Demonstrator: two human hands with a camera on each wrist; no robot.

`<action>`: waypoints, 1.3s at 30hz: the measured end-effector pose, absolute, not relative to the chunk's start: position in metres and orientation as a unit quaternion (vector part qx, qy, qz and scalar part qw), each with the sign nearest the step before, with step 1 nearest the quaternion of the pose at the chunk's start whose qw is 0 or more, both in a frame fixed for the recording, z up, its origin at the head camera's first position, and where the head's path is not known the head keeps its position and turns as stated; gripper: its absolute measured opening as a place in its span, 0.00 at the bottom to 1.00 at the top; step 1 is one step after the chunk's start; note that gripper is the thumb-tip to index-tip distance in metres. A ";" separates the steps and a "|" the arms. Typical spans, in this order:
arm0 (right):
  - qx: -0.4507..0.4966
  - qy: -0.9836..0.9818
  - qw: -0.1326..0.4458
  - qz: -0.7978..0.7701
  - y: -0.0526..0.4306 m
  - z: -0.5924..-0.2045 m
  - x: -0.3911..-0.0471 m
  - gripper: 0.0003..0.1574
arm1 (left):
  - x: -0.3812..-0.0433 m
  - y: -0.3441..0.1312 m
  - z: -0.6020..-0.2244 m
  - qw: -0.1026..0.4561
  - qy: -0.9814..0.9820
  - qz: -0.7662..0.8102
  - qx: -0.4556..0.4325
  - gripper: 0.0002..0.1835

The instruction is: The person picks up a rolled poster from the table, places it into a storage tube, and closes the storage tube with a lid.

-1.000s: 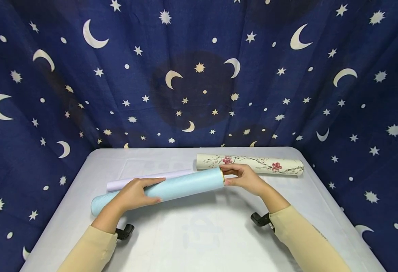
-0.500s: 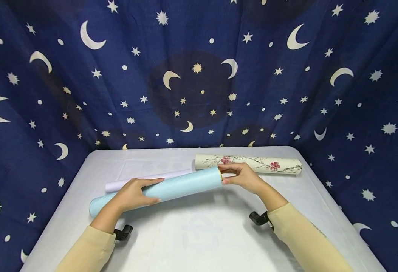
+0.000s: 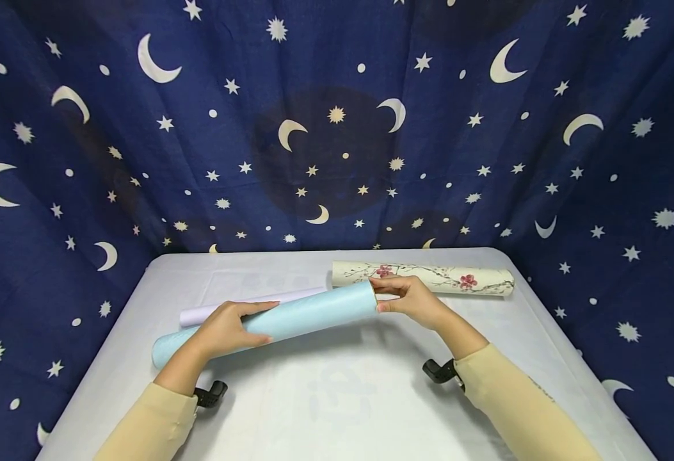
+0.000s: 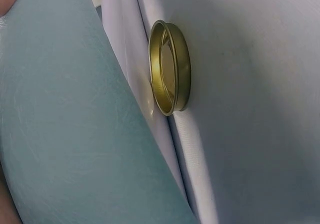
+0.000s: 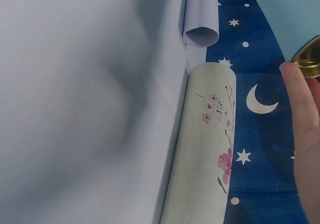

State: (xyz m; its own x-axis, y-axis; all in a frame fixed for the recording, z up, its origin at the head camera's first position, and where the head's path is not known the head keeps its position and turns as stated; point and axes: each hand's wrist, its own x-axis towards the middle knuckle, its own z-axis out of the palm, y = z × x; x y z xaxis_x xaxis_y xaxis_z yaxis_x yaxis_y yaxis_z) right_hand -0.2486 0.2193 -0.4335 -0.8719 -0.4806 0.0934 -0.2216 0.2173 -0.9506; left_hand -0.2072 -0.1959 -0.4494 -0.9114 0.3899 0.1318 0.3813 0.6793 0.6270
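My left hand [image 3: 227,330] grips a light blue tube [image 3: 313,315] from above, fingers on its far side and thumb on the near side. The tube slants up to the right, its right end raised over the table. At that end my right hand [image 3: 408,299] pinches a gold metal cap [image 5: 310,61], seated at the tube's mouth in the right wrist view. Another gold cap [image 4: 182,68] stands on edge beside the lavender roll [image 4: 117,23] in the left wrist view; in the head view it is hidden behind the tube or hand.
A cream tube with red blossoms and dark branches [image 3: 429,278] lies at the back right of the white table [image 3: 337,397]. The thin lavender roll lies just behind the blue tube. A dark blue star-and-moon curtain [image 3: 337,128] encloses the back and sides.
Both hands stay nearly in place on the blue tube. Less of the gold rim shows at its right end than a second ago.
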 end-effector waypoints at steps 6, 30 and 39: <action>-0.223 0.771 0.107 -0.586 0.218 -0.435 -0.250 0.40 | -0.208 -0.196 -0.450 0.001 0.915 0.347 0.207 0.37; -0.261 0.754 0.102 -0.594 0.218 -0.432 -0.248 0.39 | -0.206 -0.199 -0.450 0.015 0.909 0.368 0.196 0.37; -0.268 0.744 0.102 -0.603 0.217 -0.435 -0.244 0.38 | -0.205 -0.199 -0.451 0.011 0.907 0.369 0.204 0.38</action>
